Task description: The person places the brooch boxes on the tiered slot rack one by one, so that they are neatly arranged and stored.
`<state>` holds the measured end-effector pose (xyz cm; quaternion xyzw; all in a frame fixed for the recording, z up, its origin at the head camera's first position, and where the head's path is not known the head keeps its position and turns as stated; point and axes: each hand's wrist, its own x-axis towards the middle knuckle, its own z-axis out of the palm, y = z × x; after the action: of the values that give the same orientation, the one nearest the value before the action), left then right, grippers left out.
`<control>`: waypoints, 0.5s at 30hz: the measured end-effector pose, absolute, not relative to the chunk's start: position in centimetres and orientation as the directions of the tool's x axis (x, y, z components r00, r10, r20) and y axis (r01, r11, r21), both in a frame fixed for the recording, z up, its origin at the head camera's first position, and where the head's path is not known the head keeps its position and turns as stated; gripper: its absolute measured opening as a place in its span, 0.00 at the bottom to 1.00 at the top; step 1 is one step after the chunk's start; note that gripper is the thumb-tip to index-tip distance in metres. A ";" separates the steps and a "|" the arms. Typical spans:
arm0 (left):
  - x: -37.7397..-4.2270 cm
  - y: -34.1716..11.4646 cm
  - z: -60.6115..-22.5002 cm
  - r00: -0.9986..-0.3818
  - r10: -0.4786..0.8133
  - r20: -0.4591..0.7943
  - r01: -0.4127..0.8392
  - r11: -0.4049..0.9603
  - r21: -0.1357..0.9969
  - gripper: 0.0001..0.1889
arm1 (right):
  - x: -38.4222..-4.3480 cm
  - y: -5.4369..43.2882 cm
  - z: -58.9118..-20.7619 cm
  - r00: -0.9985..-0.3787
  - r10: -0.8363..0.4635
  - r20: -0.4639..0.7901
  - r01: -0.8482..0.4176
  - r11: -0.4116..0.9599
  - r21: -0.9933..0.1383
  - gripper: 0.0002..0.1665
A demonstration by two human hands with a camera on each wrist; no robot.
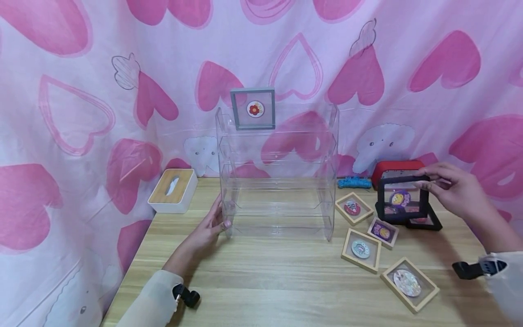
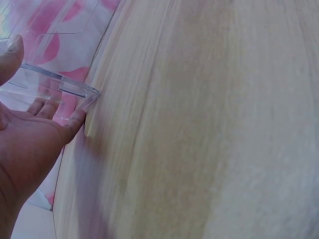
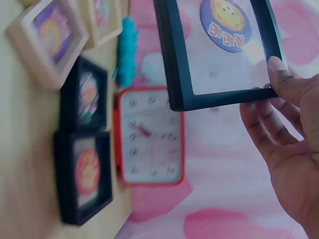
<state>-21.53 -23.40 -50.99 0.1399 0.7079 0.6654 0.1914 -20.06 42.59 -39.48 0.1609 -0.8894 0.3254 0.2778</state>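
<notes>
A clear tiered display rack (image 1: pixel 278 222) stands mid-table, and a grey picture frame (image 1: pixel 254 127) with a red flower badge leans on its top tier. My left hand (image 1: pixel 211 223) holds the rack's lower left side, thumb in front and fingers behind the clear panel (image 2: pixel 75 88). At the right, my right hand (image 1: pixel 451 186) pinches a black picture frame (image 1: pixel 382 200) by its upper corner. That frame has a see-through pane with a purple and yellow badge, and it is raised above other black frames (image 3: pixel 62 174) lying on the table.
Several light wood frames (image 1: pixel 361 268) with badges lie on the table's right side. Behind the black frames stands a red clock (image 3: pixel 152 172), beside a blue bundle (image 1: pixel 354 182). A tissue box (image 1: pixel 185 195) sits left of the rack. A heart-print curtain (image 1: pixel 163 45) hangs behind.
</notes>
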 end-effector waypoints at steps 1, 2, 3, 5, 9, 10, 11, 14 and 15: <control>-21.5 -23.4 -51.0 -0.888 0.451 -0.088 -0.059 0.077 0.995 0.52 | -20.2 42.1 -39.0 -0.791 -0.096 0.604 -0.468 0.732 -0.496 0.23; -21.5 -23.5 -51.0 -0.888 0.451 -0.091 -0.063 0.077 0.995 0.52 | -20.4 41.6 -38.5 -0.792 -0.082 0.605 -0.464 0.724 -0.510 0.23; -21.5 -23.5 -51.0 -0.888 0.450 -0.093 -0.064 0.079 0.995 0.52 | -20.6 41.1 -38.0 -0.792 -0.069 0.607 -0.462 0.719 -0.520 0.22; -21.5 -23.5 -51.0 -0.888 0.449 -0.094 -0.064 0.081 0.995 0.52 | -20.8 40.3 -37.1 -0.803 -0.033 0.596 -0.440 0.708 -0.553 0.20; -21.5 -23.5 -51.0 -0.890 0.449 -0.085 -0.053 0.082 0.995 0.52 | -21.0 38.5 -35.0 -0.842 0.035 0.538 -0.361 0.704 -0.611 0.16; -21.5 -23.4 -51.0 -0.890 0.448 -0.083 -0.051 0.081 0.995 0.52 | -21.0 38.1 -34.4 -0.848 0.041 0.529 -0.347 0.711 -0.612 0.16; -21.5 -23.4 -51.0 -0.890 0.448 -0.082 -0.050 0.084 0.995 0.52 | -21.1 37.7 -33.9 -0.851 0.042 0.523 -0.342 0.711 -0.614 0.16; -21.5 -23.4 -50.9 -0.891 0.445 -0.089 -0.056 0.087 0.995 0.52 | -21.4 36.5 -32.5 -0.853 0.050 0.519 -0.342 0.699 -0.628 0.16; -21.4 -23.4 -50.9 -0.891 0.445 -0.092 -0.059 0.087 0.994 0.52 | -21.6 36.1 -32.1 -0.853 0.053 0.519 -0.342 0.695 -0.633 0.16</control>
<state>-21.44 -23.43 -50.92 0.1355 0.7124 0.6618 0.1904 -21.58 36.14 -32.12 0.0817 -0.8834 0.3822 0.2586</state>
